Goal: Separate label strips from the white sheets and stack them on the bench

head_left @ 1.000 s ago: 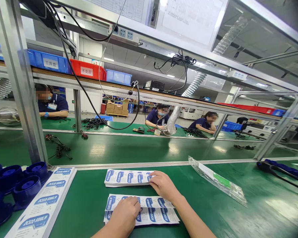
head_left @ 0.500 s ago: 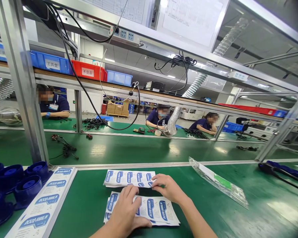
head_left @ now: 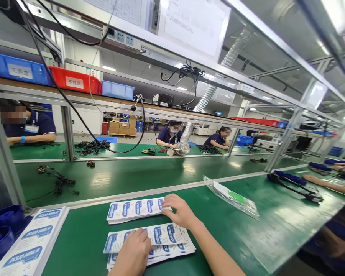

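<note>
Two piles of white label sheets with blue printing lie in front of me. My left hand [head_left: 135, 251] has its fingers curled over a label sheet [head_left: 163, 234], which sits slightly raised and askew over the near pile [head_left: 180, 249]. Part of that sheet is hidden under the hand. My right hand [head_left: 180, 211] is at the right end of the far pile [head_left: 132, 210], its fingertips and thumb around that end. The far pile lies flat and fairly even, while the near pile's edges are uneven.
A taller label stack [head_left: 31, 245] stands at left beside dark blue plastic parts [head_left: 1, 239]. To the right lie a clear plastic bag [head_left: 232, 197] and a blue-padded black item [head_left: 293, 184]. Co-workers sit across the bench; another person's arm [head_left: 330, 184] reaches in at right.
The view has turned right. My left hand has gone from lying spread on the near pile to gripping a raised sheet. My right hand stays at the far pile, where the lifted corner now lies flat.
</note>
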The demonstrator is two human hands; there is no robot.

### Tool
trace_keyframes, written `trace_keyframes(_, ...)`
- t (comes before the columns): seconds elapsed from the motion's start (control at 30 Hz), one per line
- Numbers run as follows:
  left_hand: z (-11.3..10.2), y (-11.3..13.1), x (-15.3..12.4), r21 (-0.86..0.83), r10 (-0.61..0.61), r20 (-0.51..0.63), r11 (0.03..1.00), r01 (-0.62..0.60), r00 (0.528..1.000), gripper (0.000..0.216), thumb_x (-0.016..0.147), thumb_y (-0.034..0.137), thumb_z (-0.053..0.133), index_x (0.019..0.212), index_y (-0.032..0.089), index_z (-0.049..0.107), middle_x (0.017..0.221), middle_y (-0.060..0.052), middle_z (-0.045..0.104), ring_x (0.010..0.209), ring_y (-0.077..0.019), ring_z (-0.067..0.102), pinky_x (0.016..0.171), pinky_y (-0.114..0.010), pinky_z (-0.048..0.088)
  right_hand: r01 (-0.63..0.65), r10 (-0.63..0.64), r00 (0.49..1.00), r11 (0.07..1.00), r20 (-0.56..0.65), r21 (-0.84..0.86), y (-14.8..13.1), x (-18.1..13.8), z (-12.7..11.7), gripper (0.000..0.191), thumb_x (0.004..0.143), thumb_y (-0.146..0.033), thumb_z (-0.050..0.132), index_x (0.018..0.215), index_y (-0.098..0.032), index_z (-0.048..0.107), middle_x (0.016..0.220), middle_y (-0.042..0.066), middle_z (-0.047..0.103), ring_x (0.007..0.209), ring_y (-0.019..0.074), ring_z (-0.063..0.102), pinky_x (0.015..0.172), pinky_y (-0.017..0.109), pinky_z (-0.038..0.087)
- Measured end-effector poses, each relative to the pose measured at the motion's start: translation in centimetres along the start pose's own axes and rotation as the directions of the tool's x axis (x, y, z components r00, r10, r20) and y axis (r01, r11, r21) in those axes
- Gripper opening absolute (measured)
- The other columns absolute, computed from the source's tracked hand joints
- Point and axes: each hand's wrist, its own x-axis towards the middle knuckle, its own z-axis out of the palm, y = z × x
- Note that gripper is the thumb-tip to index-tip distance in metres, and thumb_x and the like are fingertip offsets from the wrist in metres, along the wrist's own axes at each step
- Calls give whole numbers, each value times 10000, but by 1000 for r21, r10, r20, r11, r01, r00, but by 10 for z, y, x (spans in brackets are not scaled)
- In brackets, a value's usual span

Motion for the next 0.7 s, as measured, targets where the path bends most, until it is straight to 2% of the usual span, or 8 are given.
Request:
trace_keyframes(0.03, -2, 3, 0, -19, -2, 14, 1000, 2, 1000, 186, 956, 193, 601, 800, 204, 701, 850, -53, 710, 834, -258, 645, 748, -387, 478, 8, -9, 1000, 997, -12, -81, 3, 1, 4, 209, 918, -293, 756, 1115, -222, 755, 1156, 75, 767, 1228, 301, 629, 1063, 426, 517)
trace_keyframes(0.1, -8, 8, 0, -46, -14, 36, 999, 15, 999, 257, 993, 343, 588, 821, 204, 720, 850, -73, 715, 824, -267, 659, 744, -397, 497, 37, -18, 996, 974, 89, -223, 9, 2, 11, 277, 909, -300, 778, 1173, -228, 729, 1220, 85, 745, 1359, 331, 532, 1140, 485, 459)
trace_keyframes(0.2, -16, 9, 1, -25, -32, 22, 999, 33, 999, 341, 1019, 410, 530, 825, 201, 718, 866, -92, 720, 803, -271, 668, 715, -402, 524, 101, -29, 975, 941, 221, -323, 15, 4, 17, 69, 970, -259, 697, 968, -231, 759, 1072, 66, 781, 1297, 304, 593, 1123, 470, 471)
trace_keyframes(0.3, -18, -3, 6, 78, -15, -162, 997, 27, 987, 254, 1019, 350, 526, 1022, 192, 725, 1167, -133, 716, 1061, -321, 660, 868, -459, 550, 120, -52, 980, 925, 194, -360, 17, 4, 18, 175, 998, -201, 621, 894, -221, 760, 987, 72, 794, 1176, 279, 669, 1044, 433, 522)
trace_keyframes(0.4, -13, -22, 10, 231, 38, -368, 972, 52, 929, 346, 1002, 299, 545, 1308, 164, 633, 1439, -169, 592, 1326, -366, 531, 1058, -545, 477, 150, -95, 982, 914, 161, -376, 18, 6, 18, 168, 972, -170, 638, 876, -208, 771, 967, 90, 798, 1053, 269, 715, 959, 401, 557)
trace_keyframes(0.47, -9, -33, 12, 311, 65, -409, 948, 72, 910, 398, 1002, 234, 520, 1385, 147, 576, 1479, -175, 563, 1375, -365, 494, 1106, -572, 435, 161, -119, 984, 916, 135, -368, 18, 7, 18, 147, 953, -171, 672, 856, -205, 778, 950, 92, 801, 990, 265, 729, 925, 394, 565)
trace_keyframes(0.57, -5, -42, 14, 350, 72, -399, 933, 79, 914, 407, 993, 141, 494, 1393, 134, 567, 1466, -170, 580, 1376, -360, 496, 1138, -600, 394, 145, -127, 989, 945, 79, -293, 14, 6, 15, 129, 945, -188, 696, 868, -218, 794, 904, 78, 804, 978, 265, 737, 922, 393, 564)
trace_keyframes(0.7, -4, -42, 13, 230, 41, -341, 972, 41, 939, 305, 956, 36, 484, 1099, 189, 706, 1231, -84, 714, 1266, -318, 580, 1140, -604, 388, 52, -52, 996, 999, 72, 2, 7, 0, 6, 95, 906, -258, 768, 821, -252, 807, 866, 23, 801, 959, 233, 745, 859, 318, 571)
